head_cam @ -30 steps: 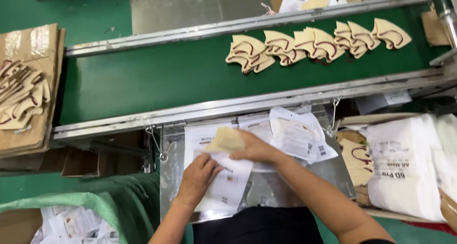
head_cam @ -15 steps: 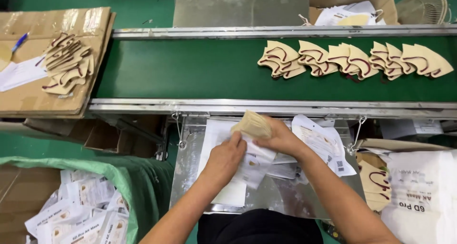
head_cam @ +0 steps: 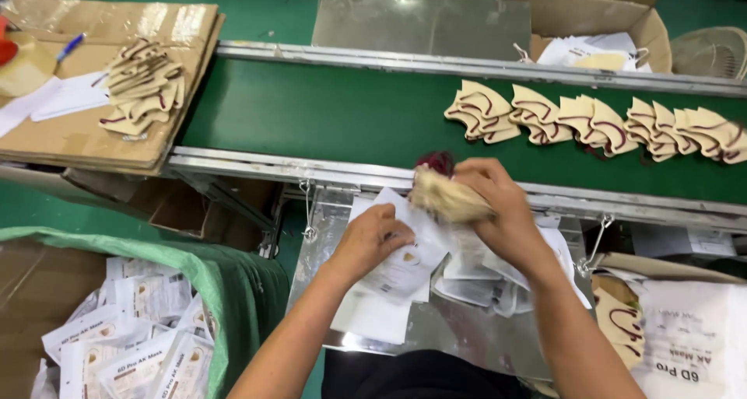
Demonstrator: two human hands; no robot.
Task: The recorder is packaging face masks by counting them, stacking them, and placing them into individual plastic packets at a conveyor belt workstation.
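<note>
The right hand (head_cam: 506,212) pinches a folded tan mask (head_cam: 450,198) in a closed grip, lifted over the steel counter (head_cam: 467,337) near its far edge. The left hand (head_cam: 372,239) presses flat, fingers together, on a white pouch (head_cam: 405,263), pinning it there. Beyond, more masks (head_cam: 591,123) line the green belt (head_cam: 327,115).
</note>
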